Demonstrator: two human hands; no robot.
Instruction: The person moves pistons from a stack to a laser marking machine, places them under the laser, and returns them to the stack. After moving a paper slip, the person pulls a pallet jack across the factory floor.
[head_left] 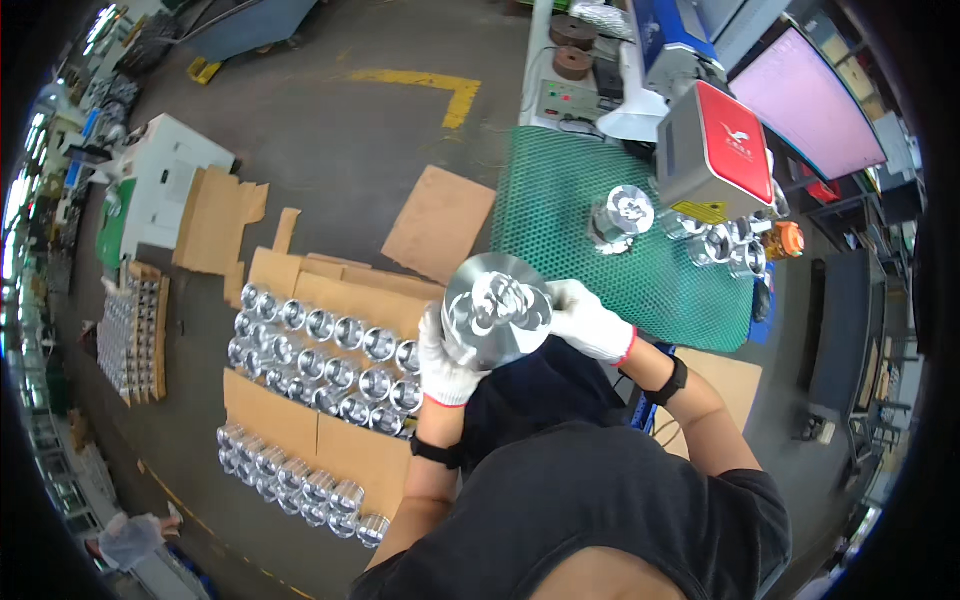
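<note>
In front of my body I hold a shiny machined metal piston (pixel 497 310), its round, recessed face turned up. My left hand (pixel 447 368), in a white glove, is closed around its left side. My right hand (pixel 592 322), gloved the same way, grips its right edge; some fingertips are hidden behind the piston. Another piston (pixel 622 215) stands on the green mesh mat (pixel 560 190) to the right. Several more hollow metal pistons (pixel 712 245) are grouped beneath a red and grey machine head (pixel 715 150).
Rows of pistons (pixel 340 372) stand on cardboard sheets (pixel 300 410) at my left. A loose cardboard piece (pixel 438 222) lies beyond them. A monitor (pixel 810 105) and an orange container (pixel 785 240) are at the right. A white cabinet (pixel 165 185) stands far left.
</note>
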